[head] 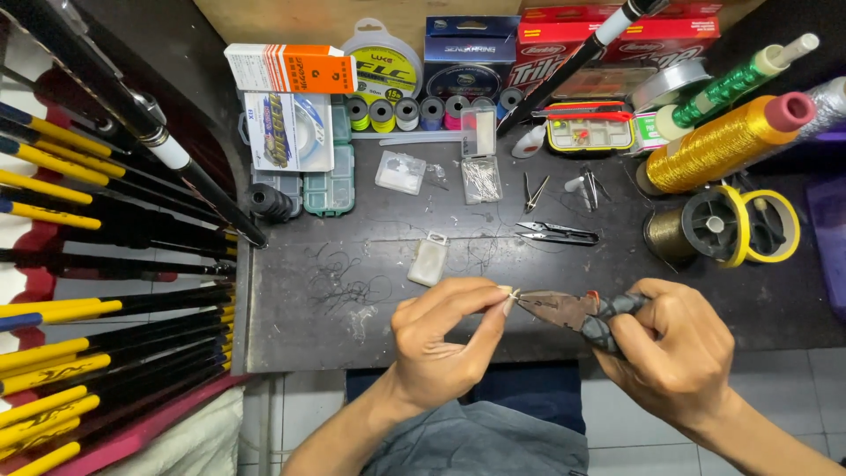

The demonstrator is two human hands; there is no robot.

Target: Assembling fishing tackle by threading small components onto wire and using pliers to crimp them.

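My right hand (674,353) grips the dark handles of a pair of pliers (568,311), whose rusty jaws point left. My left hand (445,339) pinches a tiny pale piece (513,294) between thumb and forefinger, right at the tip of the jaws. Both hands hover over the near edge of a dark worktable (300,344). What the small piece is cannot be made out.
On the table lie thread snips (558,233), a small clear packet (428,261), an open box of pins (481,179), green compartment boxes (330,189), line spools (419,113) and a gold thread cone (723,141). Fishing rods (106,335) are stacked at left. A black-and-yellow spool (723,225) stands right.
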